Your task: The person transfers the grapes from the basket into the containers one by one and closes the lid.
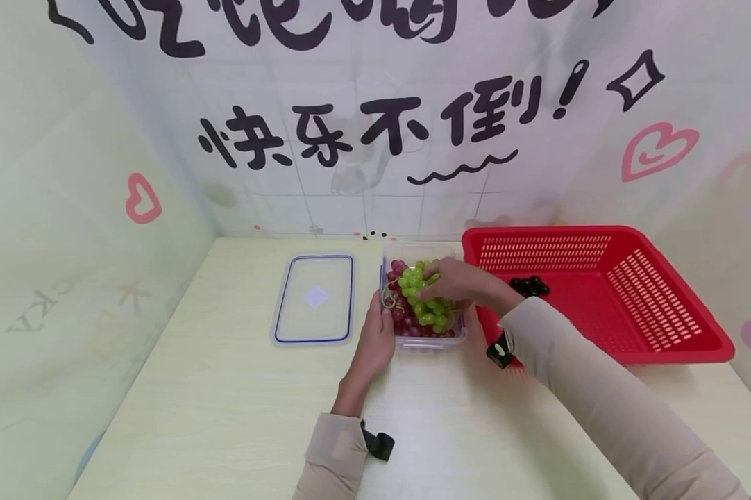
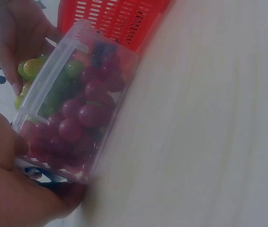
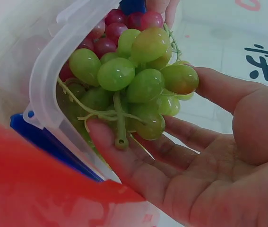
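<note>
The right sleeve (image 1: 606,389) leads to the right hand (image 1: 455,279), which pinches the green grapes (image 3: 117,74) over red grapes (image 2: 91,115) in the box (image 1: 432,343), gripped by the left hand (image 1: 375,338); probably light and slick, they are best cradled around the stem (image 3: 120,124).

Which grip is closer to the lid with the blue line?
Left. The left grip is at the left side of the container, just right of the lid; the right grip is farther right, at the green grapes.
</note>
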Demonstrator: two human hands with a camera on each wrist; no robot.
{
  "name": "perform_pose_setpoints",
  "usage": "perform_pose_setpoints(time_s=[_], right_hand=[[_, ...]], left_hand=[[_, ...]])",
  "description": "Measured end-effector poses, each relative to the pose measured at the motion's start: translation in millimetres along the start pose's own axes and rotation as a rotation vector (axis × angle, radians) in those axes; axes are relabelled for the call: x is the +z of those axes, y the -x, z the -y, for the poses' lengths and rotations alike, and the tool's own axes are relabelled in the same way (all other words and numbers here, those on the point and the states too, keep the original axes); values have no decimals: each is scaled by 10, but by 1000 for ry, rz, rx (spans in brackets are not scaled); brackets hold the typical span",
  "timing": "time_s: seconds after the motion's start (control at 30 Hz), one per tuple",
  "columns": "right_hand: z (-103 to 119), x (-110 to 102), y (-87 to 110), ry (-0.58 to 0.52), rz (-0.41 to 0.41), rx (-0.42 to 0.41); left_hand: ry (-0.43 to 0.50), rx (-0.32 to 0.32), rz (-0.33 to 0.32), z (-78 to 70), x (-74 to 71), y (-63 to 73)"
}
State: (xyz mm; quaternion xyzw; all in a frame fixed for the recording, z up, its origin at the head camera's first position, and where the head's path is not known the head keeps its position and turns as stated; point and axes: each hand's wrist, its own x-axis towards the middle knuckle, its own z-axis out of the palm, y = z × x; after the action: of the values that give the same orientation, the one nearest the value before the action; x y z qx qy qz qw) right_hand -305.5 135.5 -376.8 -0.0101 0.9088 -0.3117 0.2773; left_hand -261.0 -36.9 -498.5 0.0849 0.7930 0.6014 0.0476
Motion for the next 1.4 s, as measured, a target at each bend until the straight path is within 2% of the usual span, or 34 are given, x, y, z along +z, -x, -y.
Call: perform_pose_setpoints(time_s=[0.13,0.33,0.6,0.9,1.07,1.27,1.4], right_hand=[[4,-28,27,10,-7,-10],[13,-70,65,14,-30,-9],[-13,-215,113,0,-85,-60],[-146,-530,192,26,-241,-127],[-280,-705,203,21,-290,-91],[-487,-780,168,-79,-274,-26],[-610,-818,151,-60,-275,23]], left_hand=[[2,16,-3,-5,5,7],[-6,3,-5,-3,6,16],[10,17,-13,-11,15,15],[-2,-3,-17,-27,-10,28],[-6,6,-26,-11,-24,5],[-8,-5,-21,5,-32,22],[2,-6,-12,24,17,5]])
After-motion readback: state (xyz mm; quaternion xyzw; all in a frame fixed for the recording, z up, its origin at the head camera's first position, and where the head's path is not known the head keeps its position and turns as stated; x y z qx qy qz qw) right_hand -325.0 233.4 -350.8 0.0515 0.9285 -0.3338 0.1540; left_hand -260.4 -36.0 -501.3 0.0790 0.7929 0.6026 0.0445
